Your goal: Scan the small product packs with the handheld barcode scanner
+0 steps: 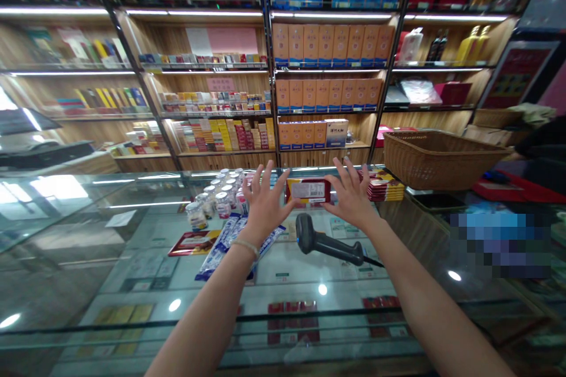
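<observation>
A flat red-and-yellow snack packet with a white barcode label faces me above the glass counter, between my two hands. My left hand has its thumb and index finger at the packet's left end, the other fingers spread. At the right end, the thumb and index finger of my right hand grip it likewise. A dark handheld barcode scanner lies just in front, its cable running right. Blue-and-white long packets lie by my left wrist, beside another red-and-yellow packet.
Several small capped bottles stand left of my hands. A stack of red-and-yellow packets lies to the right, near a large wicker basket. Shelves behind the counter hold orange boxes and other packs. The glass counter shows goods beneath.
</observation>
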Demonstrator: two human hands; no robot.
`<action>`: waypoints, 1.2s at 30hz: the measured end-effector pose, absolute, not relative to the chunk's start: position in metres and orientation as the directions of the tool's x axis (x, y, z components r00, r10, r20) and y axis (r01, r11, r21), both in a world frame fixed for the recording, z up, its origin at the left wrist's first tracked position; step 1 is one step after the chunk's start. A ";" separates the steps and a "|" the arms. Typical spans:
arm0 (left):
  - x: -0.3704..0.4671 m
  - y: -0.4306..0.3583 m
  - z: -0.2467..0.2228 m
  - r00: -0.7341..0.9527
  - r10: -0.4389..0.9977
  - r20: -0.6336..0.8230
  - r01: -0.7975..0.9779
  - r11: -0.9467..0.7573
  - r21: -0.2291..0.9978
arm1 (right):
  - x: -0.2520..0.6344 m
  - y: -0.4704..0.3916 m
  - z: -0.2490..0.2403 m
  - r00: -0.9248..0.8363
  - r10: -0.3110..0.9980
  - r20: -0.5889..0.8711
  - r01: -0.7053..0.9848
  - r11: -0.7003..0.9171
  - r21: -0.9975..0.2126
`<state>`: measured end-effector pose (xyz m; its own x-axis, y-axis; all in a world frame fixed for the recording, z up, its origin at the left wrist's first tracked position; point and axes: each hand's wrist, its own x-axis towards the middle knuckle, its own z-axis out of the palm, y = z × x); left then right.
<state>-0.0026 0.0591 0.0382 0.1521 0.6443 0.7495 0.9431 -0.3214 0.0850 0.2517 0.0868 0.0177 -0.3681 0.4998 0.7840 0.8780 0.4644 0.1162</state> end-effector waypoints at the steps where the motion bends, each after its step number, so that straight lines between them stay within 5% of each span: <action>1: -0.003 0.058 0.038 0.195 0.638 0.745 0.941 -0.336 0.041 | 0.251 0.086 0.018 -0.371 0.501 0.782 0.877 0.466 0.117; 9: -0.003 0.060 0.033 0.319 0.620 0.717 0.924 -0.371 -0.091 | 0.248 0.082 0.019 -0.382 0.512 0.769 0.878 0.462 0.128; 26: -0.009 0.062 0.032 0.229 0.619 0.751 0.937 -0.350 0.004 | 0.235 0.066 0.034 -0.398 0.590 0.703 0.888 0.439 0.135; 36: -0.012 0.061 0.031 0.144 0.645 0.750 0.954 -0.291 0.068 | 0.230 0.023 -0.011 -0.413 0.714 0.566 0.885 0.462 0.062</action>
<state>-0.0122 0.0606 0.0314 0.1438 0.6452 0.7504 0.9542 -0.2914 0.0677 0.2295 0.0232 -0.0107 -0.4126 0.7141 0.5656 0.8848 0.4618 0.0624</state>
